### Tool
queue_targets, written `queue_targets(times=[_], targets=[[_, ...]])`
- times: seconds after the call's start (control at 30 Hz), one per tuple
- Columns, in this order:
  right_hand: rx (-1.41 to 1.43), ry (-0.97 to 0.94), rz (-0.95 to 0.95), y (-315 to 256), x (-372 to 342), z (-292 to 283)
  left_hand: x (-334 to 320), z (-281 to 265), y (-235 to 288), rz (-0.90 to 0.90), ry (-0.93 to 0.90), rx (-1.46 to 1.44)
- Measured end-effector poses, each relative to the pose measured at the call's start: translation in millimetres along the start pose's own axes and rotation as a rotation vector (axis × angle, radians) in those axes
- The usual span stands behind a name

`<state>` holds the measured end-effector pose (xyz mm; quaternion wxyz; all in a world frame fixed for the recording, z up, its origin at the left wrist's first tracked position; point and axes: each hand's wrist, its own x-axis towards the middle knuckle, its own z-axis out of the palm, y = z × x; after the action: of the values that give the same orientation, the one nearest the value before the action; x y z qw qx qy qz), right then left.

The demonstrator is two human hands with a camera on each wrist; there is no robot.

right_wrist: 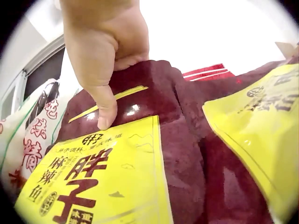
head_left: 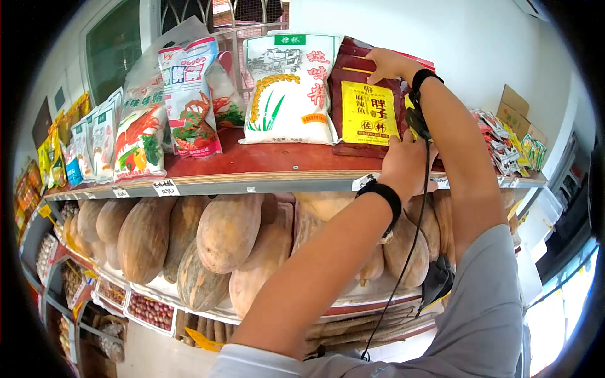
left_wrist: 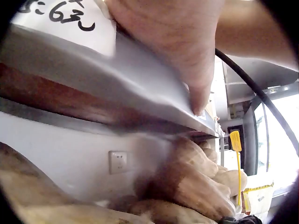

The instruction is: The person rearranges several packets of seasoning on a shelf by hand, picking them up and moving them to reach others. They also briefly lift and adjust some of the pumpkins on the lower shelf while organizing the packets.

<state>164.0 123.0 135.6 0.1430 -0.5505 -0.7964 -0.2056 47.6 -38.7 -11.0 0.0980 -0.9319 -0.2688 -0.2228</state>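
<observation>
My right hand (head_left: 394, 66) grips the top of a dark red seasoning packet (head_left: 348, 104) with a yellow label, standing on the red shelf. In the right wrist view the thumb (right_wrist: 107, 112) presses the packet's front while the other fingers go behind its top edge. Low at the packet's right corner is my left hand (head_left: 409, 165), its fingertips overlapping the bottom of the yellow label; I cannot tell whether they pinch it. The left wrist view shows this hand (left_wrist: 173, 42) over the shelf's metal edge, most fingers hidden.
A large white bag (head_left: 287, 94) stands left of the packet, beside a blue-and-red seasoning bag (head_left: 189, 94). Another yellow-labelled packet (right_wrist: 261, 126) lies close on the right. Pumpkins (head_left: 230, 233) fill the level below. A black cable (head_left: 413, 246) hangs by my arms.
</observation>
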Motion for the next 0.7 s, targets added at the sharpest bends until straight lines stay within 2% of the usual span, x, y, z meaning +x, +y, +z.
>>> queue_targets(times=[0.03, 0.07, 0.13, 0.17, 0.2, 0.23, 0.27, 0.3, 0.4, 0.43, 0.53, 0.57, 0.6, 0.63, 0.7], targets=[[0.014, 0.094, -0.060, 5, -2, 1, 0, 4, -1, 0.008, 0.067, 0.008], [0.015, 0.092, -0.053, 11, -3, 0, 0, 8, -1, 0.015, 0.135, 0.015], [-0.038, 0.024, 0.086, 8, -5, -14, -2, 3, 2, 0.032, 0.139, -0.003], [-0.037, 0.026, 0.086, 5, -8, -23, -3, -1, 2, 0.046, 0.145, -0.016], [-0.066, 0.082, 0.093, 2, -14, -30, -2, -7, 2, 0.046, 0.044, 0.027], [-0.094, 0.135, 0.103, 0, -22, -33, -4, -4, 1, 0.049, 0.038, 0.024], [-0.156, 0.286, -0.004, 16, -22, -22, -4, 2, 1, 0.065, 0.134, -0.032], [-0.080, 0.339, 0.072, 0, -35, -42, -4, 4, 0, 0.080, 0.229, -0.088], [-0.077, 0.537, 0.057, -4, -47, -60, -3, 4, 1, 0.082, 0.197, -0.095], [-0.085, 0.536, 0.063, -8, -52, -67, -3, 6, 1, 0.079, 0.209, -0.071], [-0.015, 0.807, 0.031, -15, -63, -85, -4, 6, 3, 0.100, 0.245, -0.045], [0.002, 0.832, 0.015, -14, -66, -96, -4, 5, 3, 0.103, 0.260, -0.030], [-0.002, 0.840, 0.051, -15, -70, -109, -5, 7, 2, 0.159, 0.373, -0.043], [-0.003, 0.845, 0.092, -15, -74, -121, -8, 4, 2, 0.166, 0.371, -0.048], [-0.116, 0.874, 0.066, -9, -89, -143, -14, 0, 1, 0.295, 0.448, -0.126]])
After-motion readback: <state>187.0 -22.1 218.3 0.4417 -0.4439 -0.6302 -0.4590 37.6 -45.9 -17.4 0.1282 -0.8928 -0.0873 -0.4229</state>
